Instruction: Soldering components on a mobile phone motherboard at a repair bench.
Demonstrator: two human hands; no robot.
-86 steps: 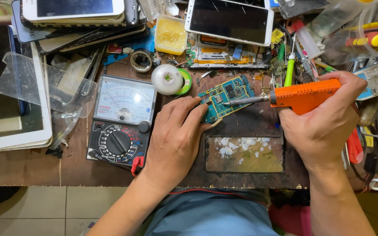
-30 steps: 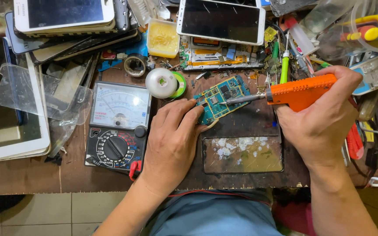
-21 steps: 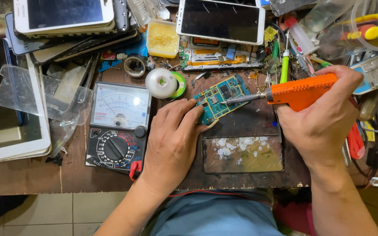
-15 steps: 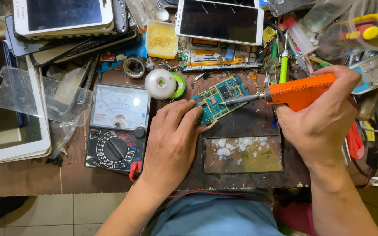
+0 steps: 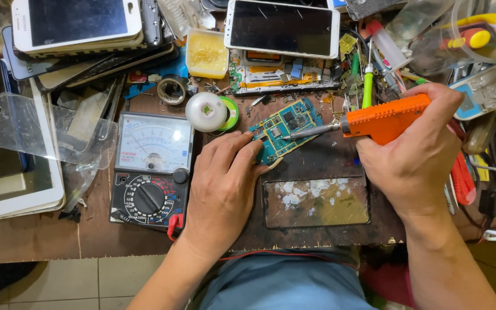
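Circuit board [image 5: 285,127] pinned by left hand [image 5: 222,186] (soldering iron [image 5: 374,120] tip touching).

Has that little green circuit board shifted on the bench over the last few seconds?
No. The green circuit board sits in the same spot beside the meter, pinned by the left hand, with the orange iron in the right hand.
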